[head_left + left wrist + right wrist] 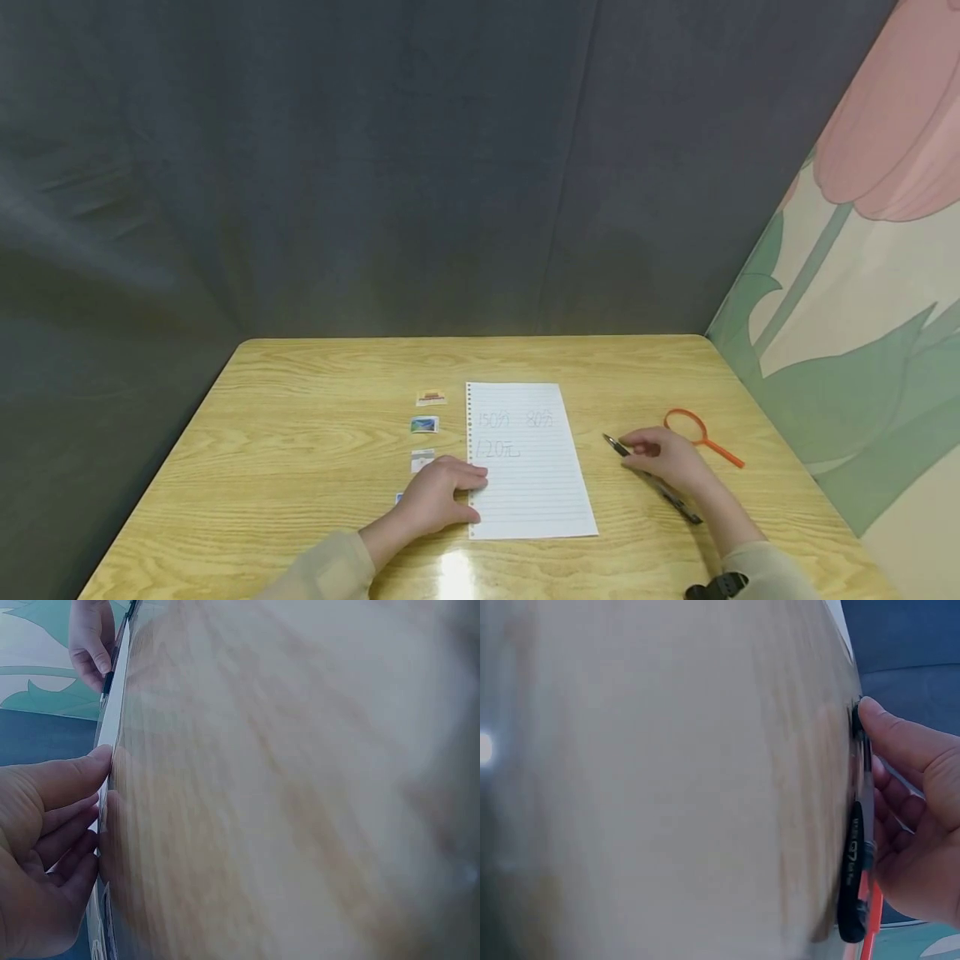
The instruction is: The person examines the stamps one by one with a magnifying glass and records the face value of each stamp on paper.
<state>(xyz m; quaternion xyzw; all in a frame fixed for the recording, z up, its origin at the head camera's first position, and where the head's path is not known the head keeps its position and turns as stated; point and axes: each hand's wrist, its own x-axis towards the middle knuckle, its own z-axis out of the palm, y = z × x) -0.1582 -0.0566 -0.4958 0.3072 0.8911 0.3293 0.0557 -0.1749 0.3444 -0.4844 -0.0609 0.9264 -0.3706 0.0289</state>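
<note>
A sheet of lined paper (528,492) with punched holes along its left edge lies on the table, with handwritten "150分", "80分" and "1.20元" near its top. My left hand (438,492) rests at the sheet's left edge, thumb and fingers relaxed over the margin. To the right of the sheet, my right hand (667,457) pinches a black gel pen (851,870) near its tip, between thumb and fingers. The pen lies low along the tabletop, its tip pointing toward the paper. Left of the sheet are several small stamps (424,424) in a column, the nearest partly hidden by my left hand.
An orange-red magnifying glass (722,452) lies just beyond my right hand, its handle toward the right. The wooden table (315,433) ends at a dark curtain (412,183) behind, and a wall with painted tulips (862,250) stands at the right.
</note>
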